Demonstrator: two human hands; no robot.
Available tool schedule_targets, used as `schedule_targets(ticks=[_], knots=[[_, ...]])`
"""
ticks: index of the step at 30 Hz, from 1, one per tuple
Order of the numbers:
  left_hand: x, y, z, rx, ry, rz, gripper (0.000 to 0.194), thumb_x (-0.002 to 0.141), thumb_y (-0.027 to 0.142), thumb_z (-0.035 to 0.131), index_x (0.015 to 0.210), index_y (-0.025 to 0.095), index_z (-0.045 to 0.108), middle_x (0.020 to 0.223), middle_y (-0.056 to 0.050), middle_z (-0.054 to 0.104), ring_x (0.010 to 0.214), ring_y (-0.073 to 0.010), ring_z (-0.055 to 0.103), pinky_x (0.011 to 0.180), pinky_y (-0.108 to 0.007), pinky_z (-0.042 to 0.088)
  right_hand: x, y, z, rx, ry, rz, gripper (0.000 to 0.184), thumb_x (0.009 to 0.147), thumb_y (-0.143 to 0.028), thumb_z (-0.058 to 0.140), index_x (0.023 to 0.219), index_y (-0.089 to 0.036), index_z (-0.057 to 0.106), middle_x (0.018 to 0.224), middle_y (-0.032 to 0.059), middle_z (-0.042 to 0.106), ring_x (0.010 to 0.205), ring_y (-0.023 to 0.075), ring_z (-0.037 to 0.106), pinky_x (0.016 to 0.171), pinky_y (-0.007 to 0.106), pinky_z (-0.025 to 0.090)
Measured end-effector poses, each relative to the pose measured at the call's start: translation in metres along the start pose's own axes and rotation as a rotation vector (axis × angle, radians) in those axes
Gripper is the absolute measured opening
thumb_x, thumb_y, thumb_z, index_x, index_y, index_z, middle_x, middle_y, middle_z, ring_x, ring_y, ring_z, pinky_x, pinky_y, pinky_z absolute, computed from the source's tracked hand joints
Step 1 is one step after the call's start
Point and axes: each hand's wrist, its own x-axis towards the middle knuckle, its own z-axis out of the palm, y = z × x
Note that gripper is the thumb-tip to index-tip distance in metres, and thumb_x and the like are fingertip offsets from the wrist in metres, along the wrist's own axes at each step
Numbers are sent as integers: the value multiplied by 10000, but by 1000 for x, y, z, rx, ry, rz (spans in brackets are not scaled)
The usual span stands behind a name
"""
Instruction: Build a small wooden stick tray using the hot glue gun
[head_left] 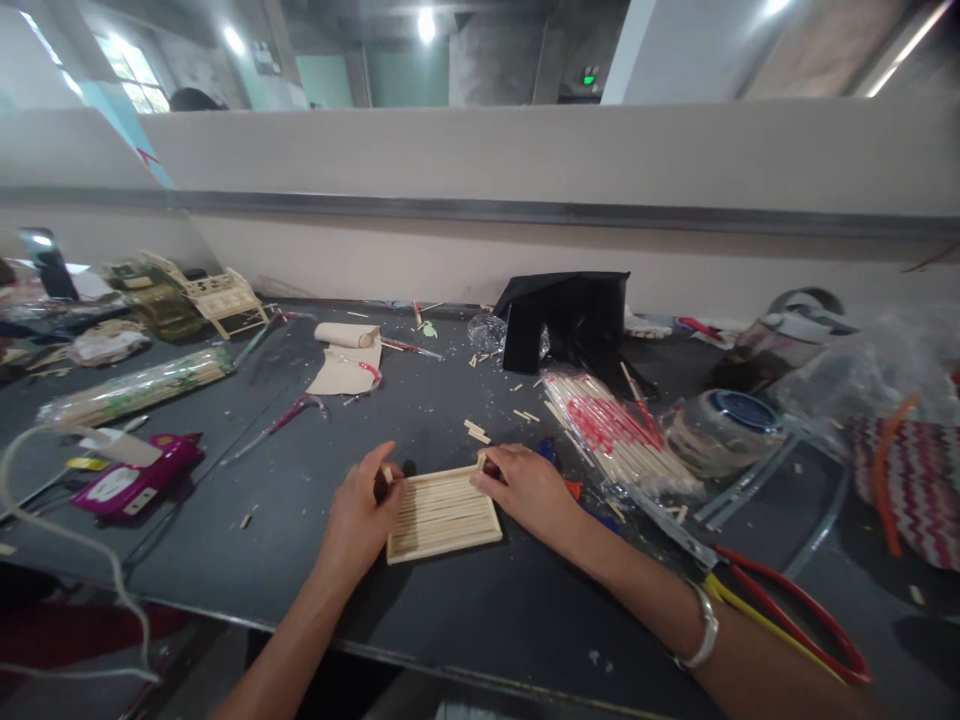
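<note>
A small rectangular panel of pale wooden sticks [446, 520], with a raised stick border, rests on the dark table in front of me. My left hand [367, 510] grips its left side, thumb and fingers closed near the upper left corner. At the upper right corner my right hand [525, 485] pinches the frame where a short stick end stands up. The fingers cover both upper corners, so the joints there are hidden. Just beyond the panel lie a few short cut stick pieces [477, 432].
Right of my hands are a bag of sticks [615, 425], red-handled scissors [795, 610] and a clear jar [724, 430]. To the left lie a purple glue-gun-like device [139, 478] with a white cable and a wrapped stick bundle [142, 385]. A small wooden chair model [229, 298] stands behind.
</note>
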Motion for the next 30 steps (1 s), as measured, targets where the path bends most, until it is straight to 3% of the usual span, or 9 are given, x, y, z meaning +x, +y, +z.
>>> schedule_targets(ticks=[6, 11, 14, 18, 22, 26, 30], knots=[[0, -4, 3, -8, 28, -8, 433, 788, 206, 507, 1219, 165, 510, 919, -50, 664, 881, -208, 606, 830, -352, 447, -10, -7, -16, -198, 28, -10, 259, 884, -368, 535, 802, -179, 692, 803, 78, 689, 839, 235, 567, 749, 340, 352], [3, 4, 0, -97, 17, -4, 458, 796, 207, 498, 1253, 186, 472, 888, -25, 646, 800, -180, 596, 792, -321, 442, -13, -11, -10, -237, 41, -42, 291, 856, -397, 561, 700, -185, 686, 744, 81, 685, 820, 250, 553, 761, 382, 344], [12, 12, -7, -182, 39, -13, 498, 777, 215, 535, 1268, 192, 455, 873, -12, 636, 770, -167, 586, 762, -306, 436, -12, -8, -6, -36, 141, 27, 219, 839, -299, 580, 675, -177, 659, 732, 81, 680, 812, 243, 566, 781, 377, 370], [31, 28, -13, -480, 76, -115, 577, 709, 233, 638, 1255, 181, 461, 828, 5, 623, 727, -145, 565, 710, -278, 428, -7, -3, -8, 215, 269, 106, 130, 861, -239, 534, 855, -173, 645, 831, 57, 694, 772, 185, 606, 739, 301, 443], [54, 47, -6, -866, 62, -256, 581, 614, 252, 741, 1153, 160, 544, 763, 20, 616, 750, -137, 574, 722, -267, 430, -2, 2, -13, 745, 389, 167, 240, 864, -334, 540, 1026, -167, 598, 843, 47, 696, 716, 158, 635, 626, 251, 482], [69, 57, 15, -1071, -24, -418, 546, 564, 250, 787, 1069, 163, 596, 778, 13, 630, 701, -142, 605, 664, -274, 458, 2, 7, -14, 1101, 439, 264, 385, 832, -429, 575, 1107, -160, 565, 679, 0, 638, 471, 96, 514, 401, 200, 375], [72, 50, 30, -1185, -65, -474, 505, 580, 244, 796, 1047, 167, 618, 810, -7, 656, 717, -148, 631, 679, -279, 493, 1, 9, -14, 1153, 440, 301, 405, 830, -454, 574, 1116, -167, 566, 589, -40, 553, 410, 66, 417, 351, 179, 312]])
